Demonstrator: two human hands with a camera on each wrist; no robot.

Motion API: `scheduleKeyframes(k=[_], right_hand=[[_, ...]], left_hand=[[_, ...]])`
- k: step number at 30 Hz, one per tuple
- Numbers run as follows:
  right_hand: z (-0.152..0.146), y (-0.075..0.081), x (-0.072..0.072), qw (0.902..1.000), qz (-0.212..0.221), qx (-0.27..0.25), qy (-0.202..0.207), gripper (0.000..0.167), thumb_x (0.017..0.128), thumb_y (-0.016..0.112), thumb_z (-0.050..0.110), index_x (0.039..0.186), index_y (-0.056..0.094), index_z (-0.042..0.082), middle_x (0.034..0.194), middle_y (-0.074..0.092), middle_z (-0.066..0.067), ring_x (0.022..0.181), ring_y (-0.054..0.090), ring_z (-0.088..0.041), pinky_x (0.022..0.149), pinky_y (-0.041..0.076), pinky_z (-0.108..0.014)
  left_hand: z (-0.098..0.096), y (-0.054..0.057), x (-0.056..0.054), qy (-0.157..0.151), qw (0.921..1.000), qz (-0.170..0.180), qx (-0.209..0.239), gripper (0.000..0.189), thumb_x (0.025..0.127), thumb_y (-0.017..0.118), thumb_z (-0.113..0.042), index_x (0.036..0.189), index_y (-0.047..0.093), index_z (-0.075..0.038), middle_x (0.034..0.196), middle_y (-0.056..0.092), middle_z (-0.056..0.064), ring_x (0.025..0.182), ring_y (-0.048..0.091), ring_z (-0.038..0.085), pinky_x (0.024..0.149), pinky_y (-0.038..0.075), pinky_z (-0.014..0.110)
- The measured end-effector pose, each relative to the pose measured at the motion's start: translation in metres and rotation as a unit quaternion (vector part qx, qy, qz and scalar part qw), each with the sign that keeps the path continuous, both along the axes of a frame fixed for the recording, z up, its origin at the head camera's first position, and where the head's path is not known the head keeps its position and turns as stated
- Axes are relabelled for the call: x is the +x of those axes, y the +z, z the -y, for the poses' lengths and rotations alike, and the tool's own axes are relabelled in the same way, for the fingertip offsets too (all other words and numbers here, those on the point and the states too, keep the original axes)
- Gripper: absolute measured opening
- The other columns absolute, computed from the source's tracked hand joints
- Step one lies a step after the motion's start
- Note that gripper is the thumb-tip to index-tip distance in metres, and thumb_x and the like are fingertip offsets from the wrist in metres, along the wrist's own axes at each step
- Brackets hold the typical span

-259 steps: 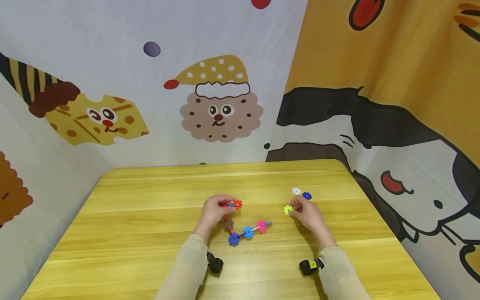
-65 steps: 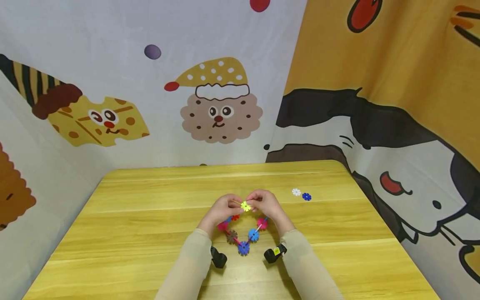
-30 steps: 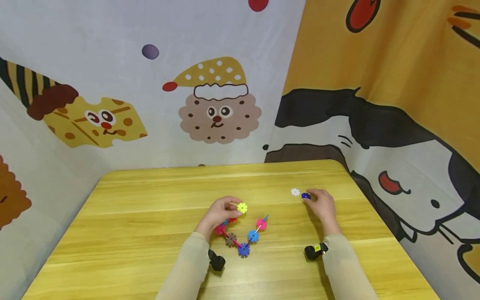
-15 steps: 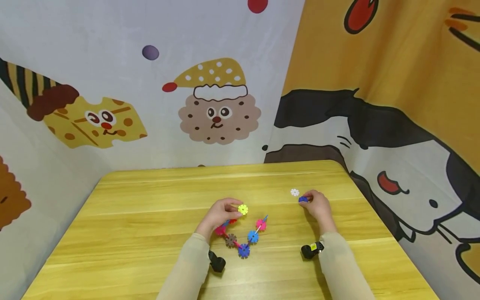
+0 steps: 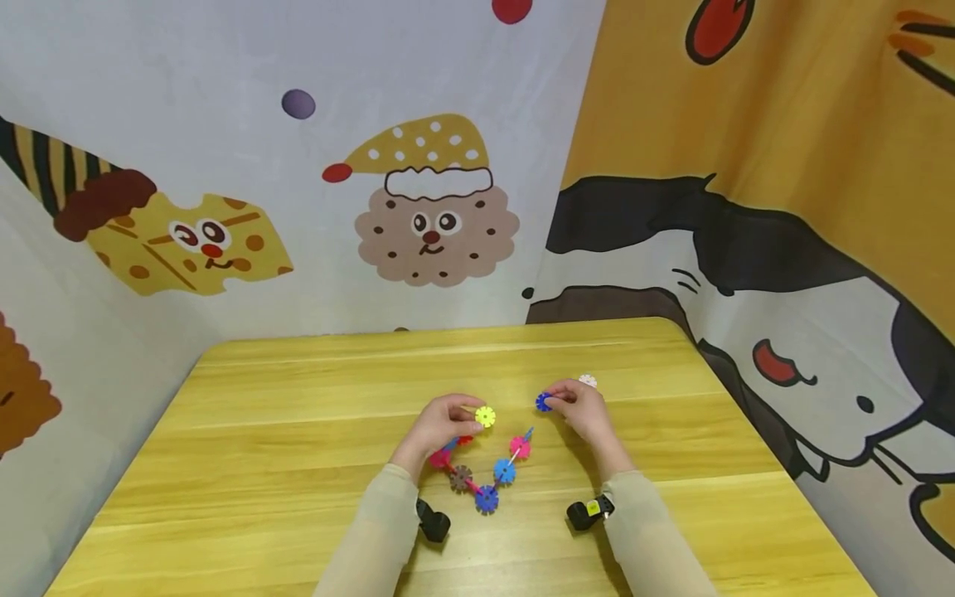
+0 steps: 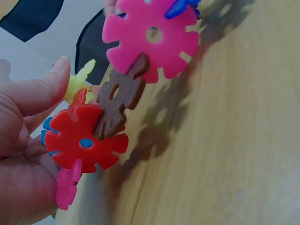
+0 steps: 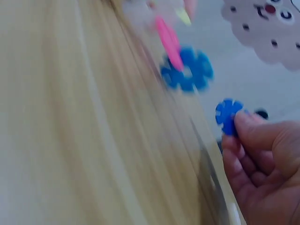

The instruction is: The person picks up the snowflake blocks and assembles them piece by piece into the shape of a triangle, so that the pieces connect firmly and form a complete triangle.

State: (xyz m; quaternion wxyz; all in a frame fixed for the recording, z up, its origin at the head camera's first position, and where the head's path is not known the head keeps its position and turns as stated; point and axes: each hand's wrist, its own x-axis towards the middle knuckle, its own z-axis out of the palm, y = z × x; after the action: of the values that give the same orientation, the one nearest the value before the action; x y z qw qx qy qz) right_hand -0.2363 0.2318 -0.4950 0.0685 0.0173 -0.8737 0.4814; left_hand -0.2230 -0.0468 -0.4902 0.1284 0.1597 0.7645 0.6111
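Note:
Interlocked notched plastic discs form a curved chain (image 5: 487,499) on the table, in blue, brown, pink, red and other colours. My left hand (image 5: 440,424) holds the chain's left end, where a yellow disc (image 5: 485,417) juts out past the fingertips. In the left wrist view, a red disc (image 6: 86,136) and a brown disc (image 6: 119,98) hang beside the palm. Pinched between thumb and fingers of my right hand (image 5: 585,410) is a single dark blue disc (image 5: 543,402), facing the yellow one across a gap. The right wrist view also shows this blue disc (image 7: 228,115).
A white disc (image 5: 588,381) lies behind the right hand, partly covered by it. The chain's other end, a pink disc (image 5: 520,448) with a blue piece, points up between the hands. A printed curtain (image 5: 440,311) hangs behind the wooden table (image 5: 261,464).
The yellow disc went from the right hand to the chain's left end. The right hand then picked the dark blue disc off the table and has carried it leftward toward the left hand.

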Motion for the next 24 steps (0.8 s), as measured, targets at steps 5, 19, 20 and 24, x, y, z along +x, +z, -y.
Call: scheduleKeyframes(k=[5,19,20,24], right_hand=[[0.034,0.000,0.000,0.9978,0.000,-0.040,0.053,0.008,0.089,0.075,0.008,0.092,0.071,0.002,0.084,0.070,-0.001,0.077,0.060,-0.014,0.066,0.050,-0.025],[0.061,0.000,0.000,0.9947,-0.033,-0.027,0.094,0.007,0.087,0.076,0.011,0.087,0.073,0.005,0.083,0.070,0.001,0.081,0.063,-0.015,0.077,0.053,-0.034],[0.061,0.000,0.000,0.9946,-0.031,-0.029,0.095,0.008,0.087,0.076,0.012,0.086,0.073,0.005,0.082,0.070,0.002,0.081,0.063,-0.015,0.077,0.053,-0.033],[0.061,0.000,0.001,0.9941,-0.026,-0.042,0.096,0.011,0.086,0.077,0.017,0.085,0.074,0.006,0.082,0.070,0.003,0.080,0.063,-0.014,0.076,0.053,-0.033]], left_hand=[[-0.001,0.000,-0.001,0.006,1.0000,0.004,-0.002,0.033,0.089,0.074,-0.004,0.121,0.067,0.000,0.105,0.068,0.014,0.098,0.063,0.026,0.078,0.057,0.035],[-0.003,0.001,0.000,0.011,0.9996,0.005,0.024,0.035,0.089,0.072,0.000,0.123,0.065,0.007,0.101,0.069,0.019,0.087,0.065,0.019,0.076,0.057,0.034],[-0.004,0.001,0.000,0.013,0.9996,0.007,0.023,0.035,0.089,0.072,0.001,0.122,0.064,0.008,0.101,0.069,0.020,0.087,0.065,0.018,0.076,0.057,0.034],[-0.005,-0.001,0.000,0.022,0.9994,0.013,0.024,0.034,0.088,0.073,0.002,0.121,0.066,0.006,0.098,0.069,0.015,0.083,0.064,0.016,0.074,0.057,0.032]])
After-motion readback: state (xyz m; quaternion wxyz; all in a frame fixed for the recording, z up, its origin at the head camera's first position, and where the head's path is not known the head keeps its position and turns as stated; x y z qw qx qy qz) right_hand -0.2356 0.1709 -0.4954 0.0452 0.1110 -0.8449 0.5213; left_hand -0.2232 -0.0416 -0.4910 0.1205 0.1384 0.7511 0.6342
